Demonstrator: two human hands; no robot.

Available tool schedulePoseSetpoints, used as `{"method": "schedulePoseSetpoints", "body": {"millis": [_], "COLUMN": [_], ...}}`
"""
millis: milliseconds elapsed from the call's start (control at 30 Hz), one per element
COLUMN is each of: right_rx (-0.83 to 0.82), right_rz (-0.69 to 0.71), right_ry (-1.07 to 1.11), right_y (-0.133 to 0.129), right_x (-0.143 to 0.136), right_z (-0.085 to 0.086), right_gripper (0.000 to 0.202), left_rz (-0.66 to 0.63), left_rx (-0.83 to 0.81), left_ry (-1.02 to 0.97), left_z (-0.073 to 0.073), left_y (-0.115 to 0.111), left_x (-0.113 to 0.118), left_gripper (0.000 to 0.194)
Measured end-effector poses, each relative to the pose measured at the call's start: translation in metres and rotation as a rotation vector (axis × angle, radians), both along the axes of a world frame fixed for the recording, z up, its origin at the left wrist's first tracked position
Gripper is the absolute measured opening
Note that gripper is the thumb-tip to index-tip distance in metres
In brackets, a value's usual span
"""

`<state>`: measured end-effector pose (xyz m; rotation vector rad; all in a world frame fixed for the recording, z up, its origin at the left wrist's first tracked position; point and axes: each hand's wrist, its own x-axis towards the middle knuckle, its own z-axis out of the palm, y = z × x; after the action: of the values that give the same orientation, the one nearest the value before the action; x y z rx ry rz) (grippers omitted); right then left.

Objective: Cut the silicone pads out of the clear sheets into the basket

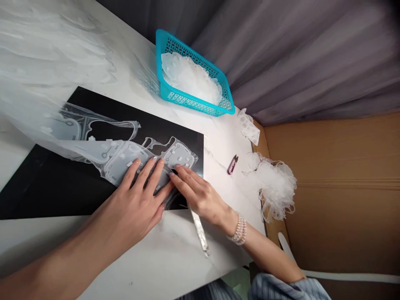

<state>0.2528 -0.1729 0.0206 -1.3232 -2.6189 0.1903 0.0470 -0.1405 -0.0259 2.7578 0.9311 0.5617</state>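
Observation:
A translucent sheet of moulded pieces point(125, 160) lies over a black mat point(93, 183). My left hand point(142, 204) rests on the sheet with its fingers spread, pressing it flat. Close beside it, my right hand point(200, 193) is closed around a slim tool point(199, 229) with a silvery, wrapped handle. The tool's tip points at the sheet near my left fingers and is mostly hidden under my right fingers. A beaded bracelet circles my right wrist.
Behind the mat stands a turquoise basket point(196, 100) holding translucent pieces point(190, 77). Small pink snips point(232, 164) lie to the right. Clear scraps point(276, 187) are heaped at the table's right edge, near a cardboard panel point(334, 187). More translucent sheeting point(50, 50) covers the upper left.

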Motion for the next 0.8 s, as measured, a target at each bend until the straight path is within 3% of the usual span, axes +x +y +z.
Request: {"method": "schedulePoseSetpoints", "body": {"millis": [133, 233, 367, 433, 500, 667, 733, 800], "right_rx": [-0.129, -0.108, -0.157, -0.212, -0.263, -0.579, -0.651, -0.627], "right_rz": [-0.282, -0.528, -0.585, -0.570, -0.555, -0.587, -0.581, -0.570], "right_ry": [0.336, 0.585, 0.790, 0.773, 0.753, 1.068, 1.172, 1.188], "right_y": [0.028, 0.056, 0.078, 0.081, 0.079, 0.060, 0.049, 0.037], "right_x": [0.021, 0.064, 0.130, 0.143, 0.136, 0.077, 0.056, 0.038], "right_z": [0.015, 0.026, 0.030, 0.028, 0.027, 0.043, 0.055, 0.066], "right_gripper": [0.034, 0.024, 0.026, 0.040, 0.047, 0.018, 0.016, 0.016], "left_rz": [-0.003, -0.004, -0.006, 0.001, -0.002, -0.017, 0.014, 0.133], "left_rx": [-0.018, -0.023, -0.032, -0.035, -0.038, -0.093, -0.282, -0.714], "left_ry": [-0.015, -0.024, -0.063, -0.079, -0.084, -0.176, -0.300, -0.455], "left_z": [0.001, 0.002, 0.001, 0.000, 0.001, 0.014, 0.027, 0.041], "left_y": [0.000, 0.000, 0.001, 0.001, 0.002, 0.010, 0.018, 0.027], "left_x": [0.000, 0.000, 0.000, 0.000, -0.001, -0.002, -0.001, 0.001], "left_gripper": [0.051, 0.052, 0.051, 0.051, 0.050, 0.042, 0.041, 0.044]}}
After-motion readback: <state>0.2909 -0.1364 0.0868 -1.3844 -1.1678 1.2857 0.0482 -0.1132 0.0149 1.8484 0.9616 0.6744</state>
